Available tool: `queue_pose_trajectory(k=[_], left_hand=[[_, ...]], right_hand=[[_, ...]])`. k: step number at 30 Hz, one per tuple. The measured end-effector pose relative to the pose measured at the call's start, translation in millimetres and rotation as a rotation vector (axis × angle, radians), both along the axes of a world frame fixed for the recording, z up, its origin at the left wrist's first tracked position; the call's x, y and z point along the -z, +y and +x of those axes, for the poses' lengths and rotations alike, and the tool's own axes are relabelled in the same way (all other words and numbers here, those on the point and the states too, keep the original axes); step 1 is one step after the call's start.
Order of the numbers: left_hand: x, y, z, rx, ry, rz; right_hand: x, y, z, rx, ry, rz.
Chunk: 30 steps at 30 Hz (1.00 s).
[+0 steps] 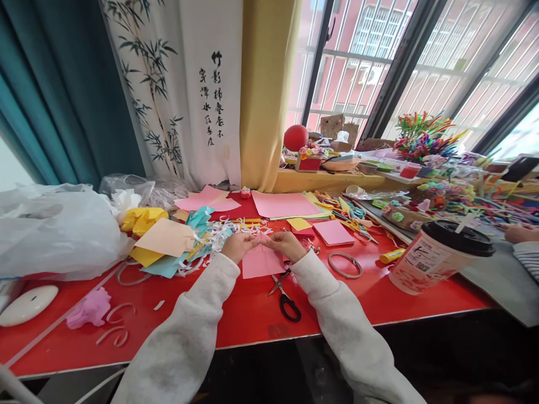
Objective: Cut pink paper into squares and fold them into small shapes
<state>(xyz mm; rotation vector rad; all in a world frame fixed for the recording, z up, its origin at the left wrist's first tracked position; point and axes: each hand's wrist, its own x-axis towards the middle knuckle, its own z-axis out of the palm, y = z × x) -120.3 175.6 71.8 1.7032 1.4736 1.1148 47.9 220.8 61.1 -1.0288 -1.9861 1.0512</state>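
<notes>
A square of pink paper (263,262) with crease lines is between my two hands, over the red table. My left hand (239,246) pinches its far edge just left of the middle. On the other side of the middle, my right hand (288,245) pinches the same edge, the fingertips of both hands nearly meeting. Black-handled scissors (289,307) lie partly spread on the table, just below the paper and near my right wrist. To the right of my right hand are a stack of pink paper squares (334,232) and a metal ring (345,265).
A lidded drink cup (429,264) stands at the right, beside a yellow glue stick (391,256). White plastic bags (59,230), paper scraps (214,238) and crumpled pink paper (89,308) lie left. Another person's hand (521,233) shows at the right edge.
</notes>
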Motion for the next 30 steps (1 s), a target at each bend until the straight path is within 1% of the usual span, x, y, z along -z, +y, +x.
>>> queue_pose_trajectory(k=[4,11,16,23,26,30], left_hand=[[-2.8,0.8,-1.2,0.032,-0.038,0.004],[-1.0,5.0,1.8,0.005,-0.118,-0.010],[0.7,6.7,-0.6,0.023,-0.189,-0.052],[-3.7,5.6,-1.0,0.067,-0.276,-0.128],[-4.5,5.9,-2.6,0.055,-0.273,-0.104],[-1.4,9.2,-5.5,0.022,-0.225,-0.057]], right_hand=[[-2.4,-3.0,-0.7,-0.014,-0.016,0.024],[-8.8,-8.4,-1.9,-0.084,-0.067,0.057],[-7.3,-6.4,-2.7,-0.113,-0.098,0.061],[-2.2,-1.8,-2.2,-0.130,-0.131,0.047],[-2.2,-1.8,-1.7,-0.133,-0.135,0.034],[-4.2,-3.6,-2.0,-0.145,-0.132,0.030]])
